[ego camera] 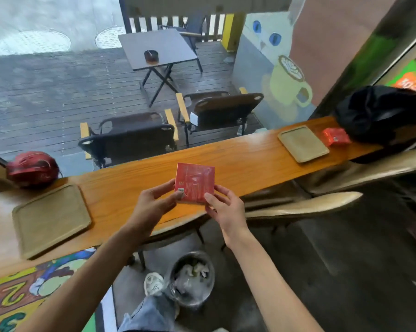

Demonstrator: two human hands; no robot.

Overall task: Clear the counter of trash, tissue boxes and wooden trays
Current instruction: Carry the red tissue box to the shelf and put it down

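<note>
- Head view, surroundings: a long wooden tabletop [238, 152] runs from lower left to upper right. A wooden tray [51, 219] lies flat at its left end, with a red helmet [32, 167] just behind it at the far edge. A second wooden tray [302, 143] lies flat towards the right end, a small red tissue box [335, 137] just beside it, and a black bag [379, 113] beyond that box.
- Below the tabletop, on the floor, a bin [192, 279] lined with clear plastic holds crumpled white trash; a white shoe [153, 283] stands just left of it. Pale chairs [305, 207] are tucked under the near edge on the right.
- Beyond the tabletop, two dark folding chairs [135, 137] and a grey folding table [159, 47] stand on a wooden deck.
- Writing: the red tissue box in hand [194, 183] shows fine print and a small barcode-like mark, too small to read. The colourful panel [22, 295] at lower left bears big letters that I cannot make out.
- Hands: the left hand [154, 202] pinches the lower left edge of the box in hand, thumb on its face. The right hand [222, 207] pinches the lower right corner. The box is held tilted above the middle of the tabletop.
</note>
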